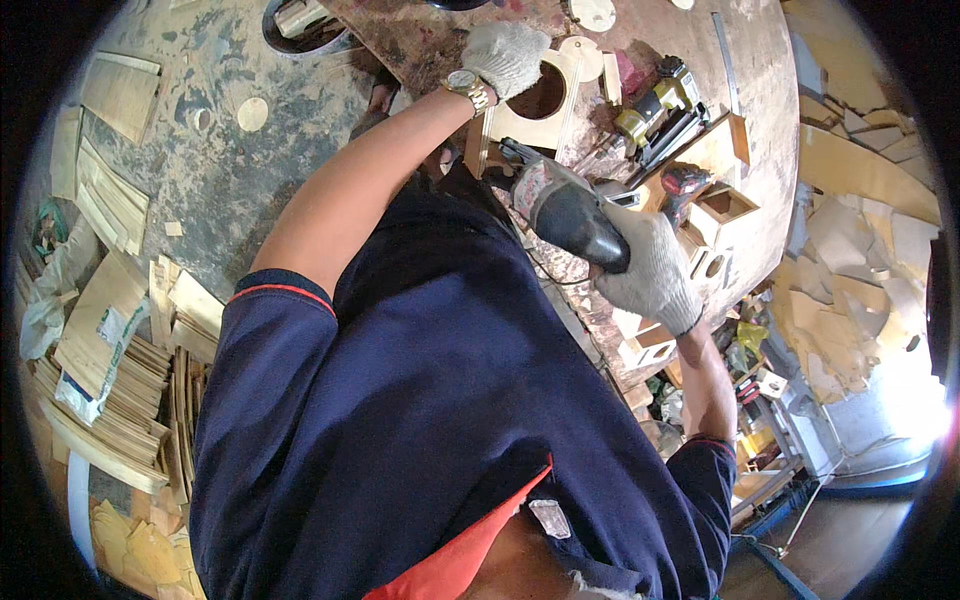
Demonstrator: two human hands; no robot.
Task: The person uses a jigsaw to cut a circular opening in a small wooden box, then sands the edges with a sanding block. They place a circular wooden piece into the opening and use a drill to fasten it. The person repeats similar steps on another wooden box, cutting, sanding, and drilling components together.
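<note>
The right hand [650, 268], in a pale knit glove, is closed round the body of a dark power tool [580, 222]; the fingers are on the far side, so from here I can't see how they sit or whether one is on a switch. The tool points up and left from that hand, toward the near edge of a wooden box [548, 128]. Its tip overlaps that edge to my eye, and I can't tell whether the two touch.

The left hand [508, 58], gloved too, lies at the box's far left corner, beside the round hole [537, 92]. Only the back of the glove shows; its fingertips are lost, so whether it grips or merely presses I can't say. A watch [467, 84] sits at that wrist. The hole is dark, the inside of the box unreadable.

Right of the left hand, a pale disc [581, 58] is partly covered by the box's corner. Beyond the right hand lie a nail gun [660, 112] and a red drill [686, 183], the drill's lower part running behind the glove. Small boxes [722, 208] stand just beside them, some half hidden by that same hand. A dark cord [562, 282] shows left of the right hand; I can't trace both its ends.
</note>
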